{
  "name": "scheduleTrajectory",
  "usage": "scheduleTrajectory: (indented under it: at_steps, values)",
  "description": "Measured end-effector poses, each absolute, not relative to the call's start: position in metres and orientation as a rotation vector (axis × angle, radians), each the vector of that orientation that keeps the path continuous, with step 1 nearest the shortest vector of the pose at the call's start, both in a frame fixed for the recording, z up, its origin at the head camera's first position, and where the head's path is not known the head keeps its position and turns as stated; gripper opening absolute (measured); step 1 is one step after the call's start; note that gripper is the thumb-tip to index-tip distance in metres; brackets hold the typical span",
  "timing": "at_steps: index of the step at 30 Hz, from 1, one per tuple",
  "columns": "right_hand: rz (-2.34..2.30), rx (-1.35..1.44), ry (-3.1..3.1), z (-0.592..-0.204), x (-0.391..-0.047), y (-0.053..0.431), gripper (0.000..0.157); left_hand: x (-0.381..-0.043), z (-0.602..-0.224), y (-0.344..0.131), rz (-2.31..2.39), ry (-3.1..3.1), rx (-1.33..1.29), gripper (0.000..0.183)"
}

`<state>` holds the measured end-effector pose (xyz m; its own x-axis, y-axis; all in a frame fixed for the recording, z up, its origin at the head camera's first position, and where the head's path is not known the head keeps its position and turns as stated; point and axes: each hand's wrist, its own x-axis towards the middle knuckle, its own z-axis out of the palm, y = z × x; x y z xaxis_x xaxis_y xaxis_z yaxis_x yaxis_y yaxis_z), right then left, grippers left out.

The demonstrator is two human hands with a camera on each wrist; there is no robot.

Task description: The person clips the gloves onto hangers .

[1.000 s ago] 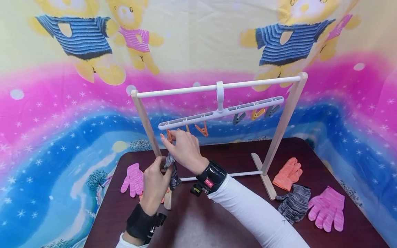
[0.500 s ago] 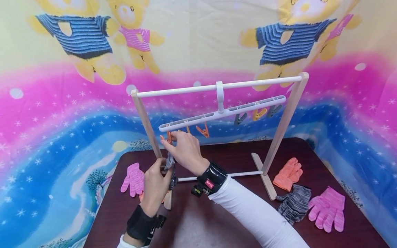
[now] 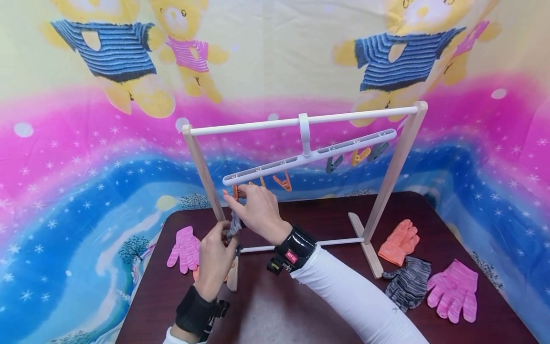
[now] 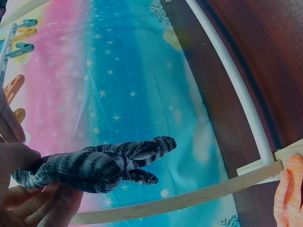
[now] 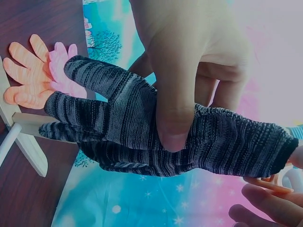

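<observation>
A black-and-grey striped knit glove [image 5: 128,118] is pinched between thumb and fingers of my left hand [image 3: 216,255], its fingers pointing away from the hanger in the right wrist view. Just above it, my right hand [image 3: 259,208] pinches an orange clothespin [image 3: 235,192] under the left end of a white clip hanger [image 3: 275,166]. The glove's cuff reaches right up to that clothespin and the right fingertips. In the head view the hands hide most of the glove. The hanger tilts, left end down, on its hook.
A wooden rack [image 3: 388,177] with a white top rod [image 3: 361,114] carries the hanger. More clothespins, one orange [image 3: 282,181] and one yellow [image 3: 361,156] among them, hang along it. Pink [image 3: 185,249] and orange gloves lie left; orange [image 3: 399,241], striped [image 3: 408,283] and pink [image 3: 454,290] gloves lie right.
The hanger's left end has dipped a little and its right end has risen. My right hand has shifted slightly down and right with it. Less of the glove shows below my left hand.
</observation>
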<state>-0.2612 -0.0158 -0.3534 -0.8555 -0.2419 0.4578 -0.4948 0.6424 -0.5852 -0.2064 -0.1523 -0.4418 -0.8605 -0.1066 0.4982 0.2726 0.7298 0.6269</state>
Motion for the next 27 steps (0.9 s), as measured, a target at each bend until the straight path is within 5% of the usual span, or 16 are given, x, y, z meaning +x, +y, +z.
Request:
scheduleTrajectory:
  at_steps: [27]
  values:
    - [1.135,0.618,-2.441,-0.374,-0.248,-0.004,0.038,-0.21,-0.447,-0.156,-0.937,-2.435,-0.099,0.032]
